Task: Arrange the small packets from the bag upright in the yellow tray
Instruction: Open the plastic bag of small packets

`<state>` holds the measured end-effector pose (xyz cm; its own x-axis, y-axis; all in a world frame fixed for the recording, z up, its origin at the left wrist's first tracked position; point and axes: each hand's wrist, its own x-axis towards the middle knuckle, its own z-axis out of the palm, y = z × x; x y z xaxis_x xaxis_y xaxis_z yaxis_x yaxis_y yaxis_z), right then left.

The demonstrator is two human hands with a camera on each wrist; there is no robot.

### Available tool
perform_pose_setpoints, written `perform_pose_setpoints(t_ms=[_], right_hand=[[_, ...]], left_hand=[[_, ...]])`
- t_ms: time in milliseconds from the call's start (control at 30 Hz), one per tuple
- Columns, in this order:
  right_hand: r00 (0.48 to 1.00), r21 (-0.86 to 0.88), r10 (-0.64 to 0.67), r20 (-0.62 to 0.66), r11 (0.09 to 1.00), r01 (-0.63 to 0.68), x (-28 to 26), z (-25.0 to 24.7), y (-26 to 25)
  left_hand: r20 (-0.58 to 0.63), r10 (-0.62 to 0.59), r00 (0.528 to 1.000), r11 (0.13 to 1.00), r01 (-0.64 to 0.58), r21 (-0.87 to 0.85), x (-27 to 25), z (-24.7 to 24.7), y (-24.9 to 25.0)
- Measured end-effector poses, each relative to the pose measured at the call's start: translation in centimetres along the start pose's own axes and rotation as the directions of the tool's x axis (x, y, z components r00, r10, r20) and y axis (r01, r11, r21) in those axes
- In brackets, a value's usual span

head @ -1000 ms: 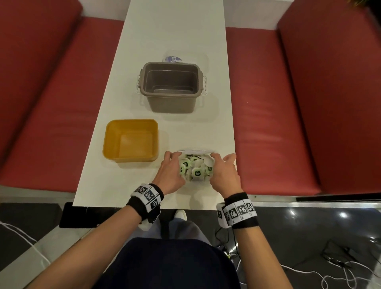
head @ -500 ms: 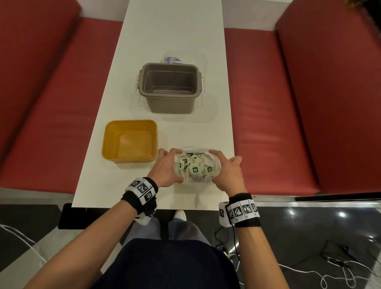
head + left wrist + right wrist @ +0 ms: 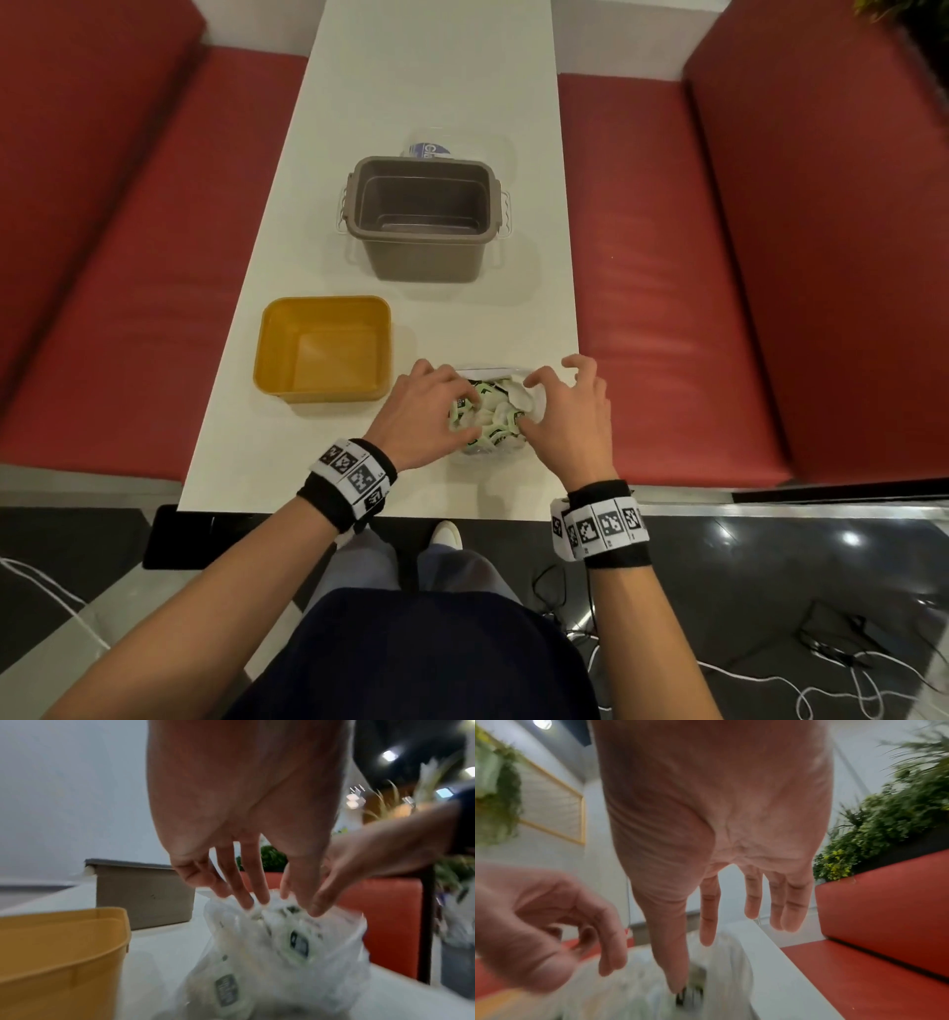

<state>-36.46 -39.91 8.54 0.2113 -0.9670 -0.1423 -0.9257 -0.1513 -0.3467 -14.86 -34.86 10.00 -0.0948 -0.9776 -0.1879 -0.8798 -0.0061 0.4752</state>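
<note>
Both hands (image 3: 493,411) in the packet bag (image 3: 490,447)

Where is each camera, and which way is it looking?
Head: worn on the head, looking down at the table, yellow tray, both hands and lap.
Left wrist: looks along the left hand into the bag.
Right wrist: looks along the right hand at the same bag.
All three share the bag of packets.

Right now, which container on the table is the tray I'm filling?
On the long white table, find the tall grey bin. The yellow tray sits nearer the person, left of the clear bag. It alone is yellow, low and empty.
</note>
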Motion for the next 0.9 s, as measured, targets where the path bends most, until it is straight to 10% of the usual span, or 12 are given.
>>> perform_pose_setpoints(t_ms=[233, 433, 633, 900], right_hand=[[0.999, -0.009, 0.002, 0.033, 1.000, -0.002, 0.0, 2.4, 0.1], [0.999, 0.147, -0.029, 0.013, 0.989, 0.027, -0.4, 1.5, 1.6], [0.958, 0.367, -0.155, -0.241, 0.899, 0.238, -0.5, -3.0, -0.1], [0.980, 0.472, -0.199, 0.000, 0.864, 0.176, -0.3, -2.6, -2.2]], left_hand=[[0.104, -0.031, 0.994, 0.990, 0.016, 0.139, 0.2, 2.2, -0.8], [0.034, -0.100, 0.994, 0.932, 0.105, -0.346, -1.0, 0.8, -2.4], [0.002, -0.132, 0.991, 0.654, 0.088, -0.751, -1.5, -3.3, -1.7], [-0.005, -0.160, 0.987, 0.599, 0.093, -0.795, -1.0, -3.1, -2.8]])
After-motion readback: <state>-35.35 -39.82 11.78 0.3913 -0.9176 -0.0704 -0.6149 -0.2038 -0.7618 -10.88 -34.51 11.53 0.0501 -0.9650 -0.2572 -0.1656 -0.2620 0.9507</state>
